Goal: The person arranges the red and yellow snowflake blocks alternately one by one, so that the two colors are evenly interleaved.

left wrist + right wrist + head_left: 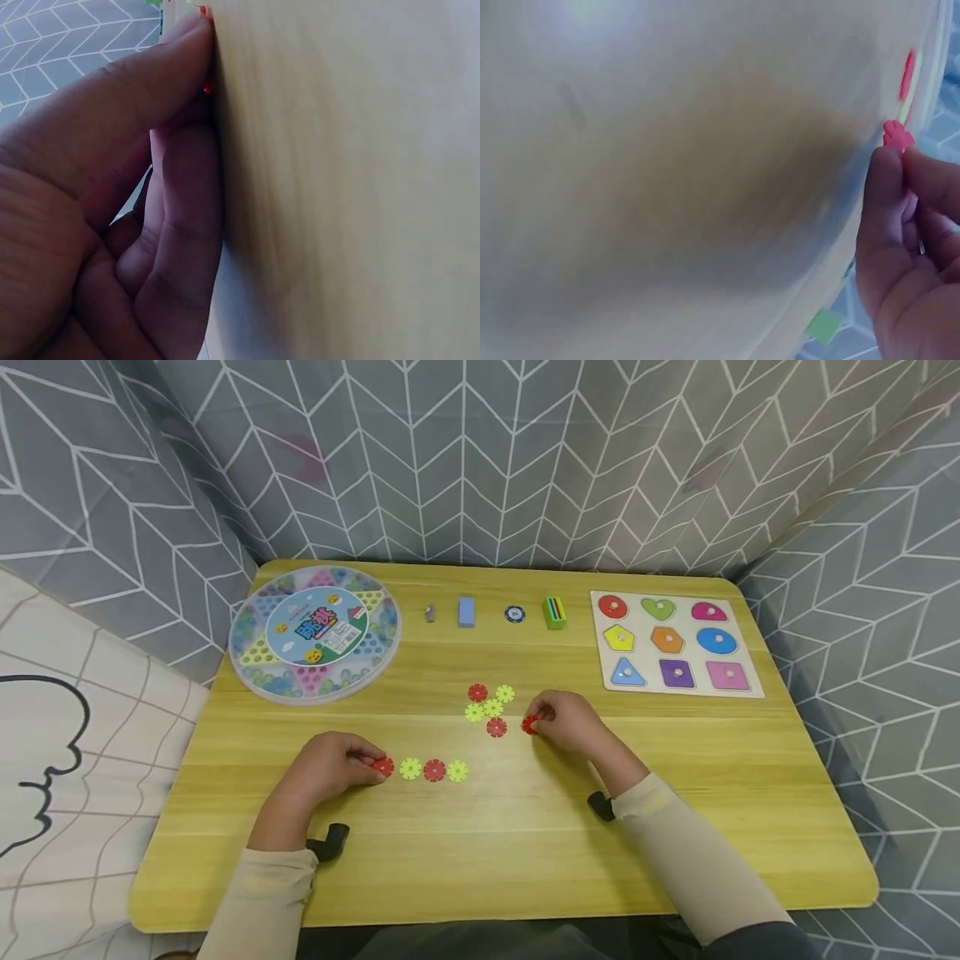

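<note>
On the yellow wooden table (675, 793) lies a row of flower-shaped discs, red and yellow-green in turn (433, 770). My left hand (333, 767) pinches the red disc at the row's left end (384, 767); the left wrist view shows my fingertips (196, 45) pressed to the table with a speck of red (207, 88) beneath. A loose cluster of red and yellow-green discs (489, 707) lies further back. My right hand (570, 720) pinches a red disc (530, 724) just right of that cluster; the same disc (897, 135) shows above my fingertips (885, 172) in the right wrist view.
A round marble game box (315, 631) sits at the back left. A shape puzzle board (675, 642) lies at the back right. Between them stand a small grey item (430, 612), a blue block (467, 611), a dark chip (514, 614) and a green block (554, 612). Patterned curtains enclose the table.
</note>
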A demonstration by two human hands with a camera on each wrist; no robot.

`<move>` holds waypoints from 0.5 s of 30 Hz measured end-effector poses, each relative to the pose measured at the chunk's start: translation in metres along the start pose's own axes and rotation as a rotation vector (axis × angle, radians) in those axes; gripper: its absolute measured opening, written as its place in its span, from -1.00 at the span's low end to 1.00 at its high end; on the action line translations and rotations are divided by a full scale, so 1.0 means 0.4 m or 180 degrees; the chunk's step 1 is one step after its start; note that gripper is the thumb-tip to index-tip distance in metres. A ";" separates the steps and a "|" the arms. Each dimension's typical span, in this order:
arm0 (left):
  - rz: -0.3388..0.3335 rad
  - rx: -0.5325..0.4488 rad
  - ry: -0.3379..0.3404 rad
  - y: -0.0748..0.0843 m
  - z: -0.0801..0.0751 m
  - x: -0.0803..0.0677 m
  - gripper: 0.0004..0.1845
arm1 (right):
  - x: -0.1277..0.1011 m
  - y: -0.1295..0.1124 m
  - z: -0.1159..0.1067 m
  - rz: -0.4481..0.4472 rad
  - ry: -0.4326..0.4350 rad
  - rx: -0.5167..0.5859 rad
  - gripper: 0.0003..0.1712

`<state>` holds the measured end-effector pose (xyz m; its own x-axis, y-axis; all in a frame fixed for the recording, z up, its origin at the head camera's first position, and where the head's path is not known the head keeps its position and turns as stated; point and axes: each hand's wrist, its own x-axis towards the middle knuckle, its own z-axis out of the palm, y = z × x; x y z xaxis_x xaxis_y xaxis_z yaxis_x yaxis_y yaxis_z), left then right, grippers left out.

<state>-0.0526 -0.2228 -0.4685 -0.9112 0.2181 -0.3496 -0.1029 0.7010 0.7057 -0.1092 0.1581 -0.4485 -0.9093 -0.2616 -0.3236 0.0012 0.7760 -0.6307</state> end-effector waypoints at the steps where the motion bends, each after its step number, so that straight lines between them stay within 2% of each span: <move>1: 0.0003 0.0000 -0.0002 0.000 0.000 0.001 -0.73 | -0.012 -0.003 0.005 -0.0042 -0.0025 0.0102 -0.94; 6: 0.0010 0.0043 0.0017 0.001 -0.003 0.003 -0.73 | -0.063 -0.041 0.059 -0.0345 -0.0344 0.0431 -0.88; 9: 0.0018 0.0045 0.0020 0.001 -0.005 0.001 -0.73 | -0.072 -0.067 0.100 -0.0526 -0.0507 0.0425 -0.86; 15: 0.0025 -0.0010 0.0000 -0.001 0.000 0.002 -0.72 | -0.072 -0.095 0.152 -0.0730 -0.0316 0.0067 -0.87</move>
<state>-0.0534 -0.2229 -0.4688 -0.9119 0.2236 -0.3441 -0.0970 0.6972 0.7103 -0.0578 0.1012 -0.4584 -0.8414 -0.4855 -0.2374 -0.1909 0.6780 -0.7099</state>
